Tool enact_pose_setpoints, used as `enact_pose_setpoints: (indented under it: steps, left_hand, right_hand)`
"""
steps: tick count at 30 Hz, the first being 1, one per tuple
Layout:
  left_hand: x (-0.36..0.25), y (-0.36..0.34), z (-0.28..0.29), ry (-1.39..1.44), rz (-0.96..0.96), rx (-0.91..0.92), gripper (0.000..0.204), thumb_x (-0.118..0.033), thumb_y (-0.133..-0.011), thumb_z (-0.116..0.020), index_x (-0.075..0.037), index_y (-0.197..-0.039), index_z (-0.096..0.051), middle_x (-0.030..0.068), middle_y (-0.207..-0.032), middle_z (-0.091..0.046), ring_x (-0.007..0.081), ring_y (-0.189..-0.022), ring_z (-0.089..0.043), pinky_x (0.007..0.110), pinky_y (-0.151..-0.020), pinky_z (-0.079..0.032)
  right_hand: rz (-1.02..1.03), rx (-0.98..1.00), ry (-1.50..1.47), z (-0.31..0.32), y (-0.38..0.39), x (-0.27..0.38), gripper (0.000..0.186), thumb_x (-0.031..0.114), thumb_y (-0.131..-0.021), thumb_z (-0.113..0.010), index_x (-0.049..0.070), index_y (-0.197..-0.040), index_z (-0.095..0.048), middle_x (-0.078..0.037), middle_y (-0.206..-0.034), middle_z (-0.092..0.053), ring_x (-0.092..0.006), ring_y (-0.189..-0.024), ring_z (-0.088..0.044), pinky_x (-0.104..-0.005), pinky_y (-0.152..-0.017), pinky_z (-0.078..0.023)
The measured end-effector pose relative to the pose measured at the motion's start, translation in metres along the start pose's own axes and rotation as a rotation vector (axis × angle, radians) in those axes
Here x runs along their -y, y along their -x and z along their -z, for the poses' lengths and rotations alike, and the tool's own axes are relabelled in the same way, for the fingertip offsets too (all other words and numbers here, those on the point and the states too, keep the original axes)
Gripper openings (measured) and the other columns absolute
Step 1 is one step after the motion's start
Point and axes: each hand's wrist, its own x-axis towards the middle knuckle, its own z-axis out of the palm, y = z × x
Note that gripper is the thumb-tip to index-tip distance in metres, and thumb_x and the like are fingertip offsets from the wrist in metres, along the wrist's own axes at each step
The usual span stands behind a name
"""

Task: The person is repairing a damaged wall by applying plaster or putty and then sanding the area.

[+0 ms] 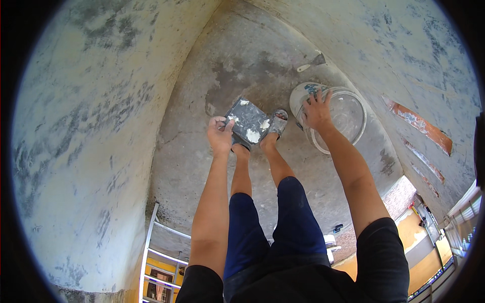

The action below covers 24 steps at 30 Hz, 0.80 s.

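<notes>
My left hand [221, 134] is closed on the near-left edge of a dark, flat square board [245, 118], thumb on top. Several blobs of white paste stick to the board's face. To the right, a white bucket [298, 101] with blue marking on its side rests on the floor. Its round whitish rim encircles a greyish area, and I cannot tell whether the bucket stands upright or is tilted. My right hand [317, 111] reaches over the bucket, fingers spread and touching it near the rim. Part of the bucket is hidden under that hand.
A putty knife [312, 62] lies on the concrete floor [192, 106] beyond the bucket, near the right wall [404, 60]. Patchy plaster also covers the left wall [96, 141]. My sandalled feet [278, 123] are beside the board. A metal ladder [148, 237] stands at lower left.
</notes>
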Motion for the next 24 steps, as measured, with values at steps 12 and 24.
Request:
enact_pose_setpoints:
  steps: [12, 24]
  left_hand:
    - [-0.016, 0.003, -0.036, 0.045, 0.089, 0.001, 0.021, -0.007, -0.086, -0.081, -0.001, -0.099, -0.065, 0.0006, -0.076, -0.065, 0.0076, -0.063, -0.058, 0.023, -0.056, -0.046]
    - [0.027, -0.006, -0.065, 0.212, 0.166, -0.134, 0.018, -0.008, -0.089, -0.08, -0.005, -0.088, -0.063, -0.0001, -0.071, -0.062, 0.0083, -0.057, -0.055, 0.024, -0.054, -0.044]
  right_hand:
    - [-0.725, -0.248, -0.317, -0.012, -0.001, -0.056, 0.087, 0.045, -0.088, -0.066, 0.01, -0.158, -0.029, -0.029, -0.163, -0.021, -0.0487, -0.153, -0.01, -0.0754, -0.113, -0.014]
    - [-0.884, -0.452, -0.469, -0.055, -0.01, -0.024, 0.105, 0.048, -0.079, -0.07, 0.012, -0.163, -0.017, -0.029, -0.164, -0.019, -0.0468, -0.153, -0.013, -0.0697, -0.114, -0.02]
